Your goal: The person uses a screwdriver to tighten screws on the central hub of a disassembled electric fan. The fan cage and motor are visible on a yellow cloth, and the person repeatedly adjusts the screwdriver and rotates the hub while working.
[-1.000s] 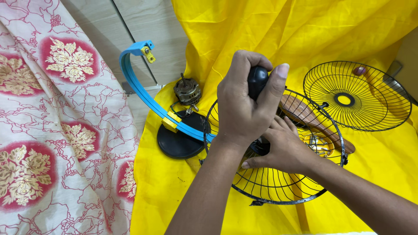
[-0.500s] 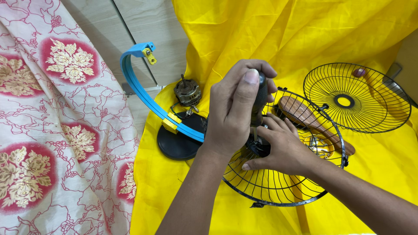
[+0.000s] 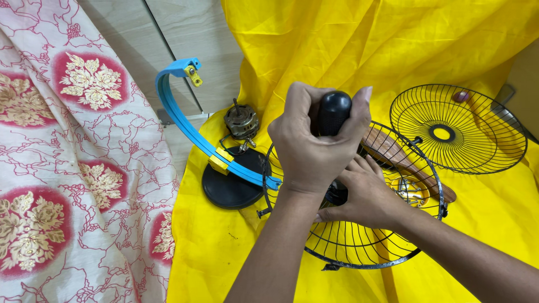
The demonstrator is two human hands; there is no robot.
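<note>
— What grips the black handle (image 3: 334, 112)?
— The left hand (image 3: 314, 146), fist closed around it, upright over a wire fan guard (image 3: 359, 235).
— And beneath that grip?
— The right hand (image 3: 368, 193), pressing the guard's hub on yellow cloth (image 3: 224, 247).

From my remote seat this reads as a home turned into a makeshift repair spot, not a proper workshop. I see a crumpled yellow cloth (image 3: 359, 50) spread as the work surface, with pale wooden cabinet doors (image 3: 168, 50) behind it and a cream fabric with red floral medallions (image 3: 73, 168) draped beside it. Loose fan parts lie on the cloth: 2 black wire fan guards (image 3: 457, 132), a small motor (image 3: 241, 122), a round black base (image 3: 233, 188) and a curved blue bracket (image 3: 185, 120).
</note>
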